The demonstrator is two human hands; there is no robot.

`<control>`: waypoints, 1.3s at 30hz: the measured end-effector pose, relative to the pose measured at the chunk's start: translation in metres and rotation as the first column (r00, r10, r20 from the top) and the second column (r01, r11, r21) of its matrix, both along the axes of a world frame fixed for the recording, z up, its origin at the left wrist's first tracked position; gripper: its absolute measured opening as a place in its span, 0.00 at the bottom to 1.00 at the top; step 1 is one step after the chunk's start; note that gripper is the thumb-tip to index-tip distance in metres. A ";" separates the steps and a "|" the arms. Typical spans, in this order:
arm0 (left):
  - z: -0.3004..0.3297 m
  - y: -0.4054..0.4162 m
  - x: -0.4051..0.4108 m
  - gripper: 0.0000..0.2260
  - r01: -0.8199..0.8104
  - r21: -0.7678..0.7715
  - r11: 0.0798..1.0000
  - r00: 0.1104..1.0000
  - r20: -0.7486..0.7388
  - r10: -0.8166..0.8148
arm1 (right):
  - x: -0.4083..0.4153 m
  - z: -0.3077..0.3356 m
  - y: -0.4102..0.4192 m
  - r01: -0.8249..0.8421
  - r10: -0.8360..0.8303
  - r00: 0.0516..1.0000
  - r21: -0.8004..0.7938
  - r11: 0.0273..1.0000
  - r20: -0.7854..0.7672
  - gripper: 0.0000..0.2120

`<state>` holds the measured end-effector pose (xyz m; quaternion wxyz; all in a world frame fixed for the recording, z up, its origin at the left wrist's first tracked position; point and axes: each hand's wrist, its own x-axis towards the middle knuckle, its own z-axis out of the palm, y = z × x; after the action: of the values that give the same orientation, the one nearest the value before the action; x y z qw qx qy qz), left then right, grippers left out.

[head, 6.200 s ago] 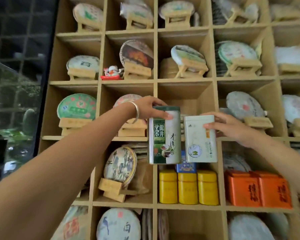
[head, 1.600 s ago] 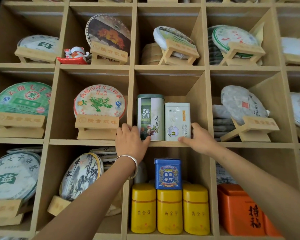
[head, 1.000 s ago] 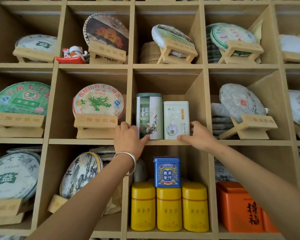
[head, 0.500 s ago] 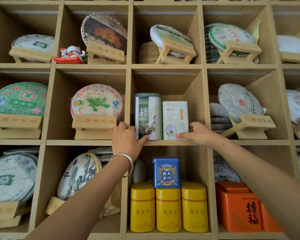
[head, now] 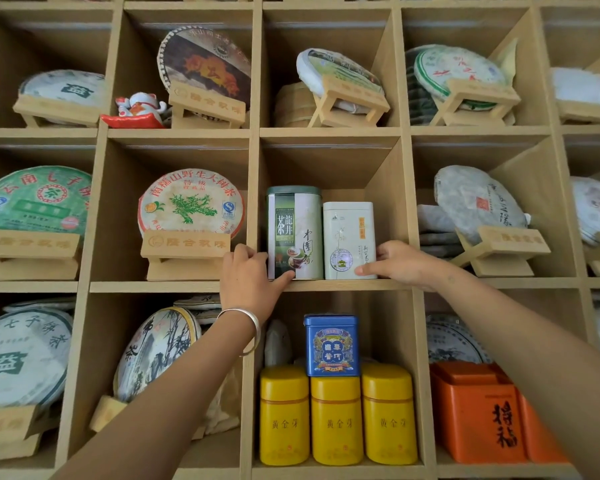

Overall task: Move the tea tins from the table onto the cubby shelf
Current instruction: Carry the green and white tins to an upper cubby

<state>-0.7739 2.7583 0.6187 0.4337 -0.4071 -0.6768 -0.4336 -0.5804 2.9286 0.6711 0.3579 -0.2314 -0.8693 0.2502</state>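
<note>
Both grips stay lightly pinching green tin [head: 294, 233] and white tin [head: 348, 240], now shelved

Pretty bright, soft even light from the front. Cubby shelf [head: 326, 285] ceilings cast shadows into the far backs. Wide-angle bends the edges; far left and right go soft.

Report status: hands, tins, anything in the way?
Left hand on green tin, right hand on white tin. Both tins upright, side by side in cubby. Nothing in the way.
</note>
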 end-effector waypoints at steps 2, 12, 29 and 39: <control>0.000 0.000 0.000 0.23 -0.010 -0.005 1.000 1.000 0.001 0.010 | 0.000 0.000 0.001 -0.010 0.010 1.000 -0.003 1.000 0.010 0.22; 0.002 0.001 0.001 0.24 -0.033 -0.021 0.999 0.999 0.000 0.033 | 0.000 -0.001 -0.001 -0.032 0.032 0.999 -0.020 0.999 -0.013 0.19; 0.001 -0.006 0.002 0.26 -0.160 -0.093 0.983 0.984 -0.099 0.151 | 0.000 -0.005 0.001 -0.016 0.017 1.000 0.074 0.997 -0.011 0.19; -0.007 -0.025 0.013 0.15 -0.137 -0.217 0.966 0.922 -0.384 0.045 | 0.010 -0.045 -0.037 0.336 -0.228 0.942 0.691 0.640 -0.247 0.28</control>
<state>-0.7607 2.7338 0.6118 0.5228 -0.5000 -0.6467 -0.2418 -0.5701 2.8912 0.6259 0.5131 -0.1864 -0.8229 -0.1574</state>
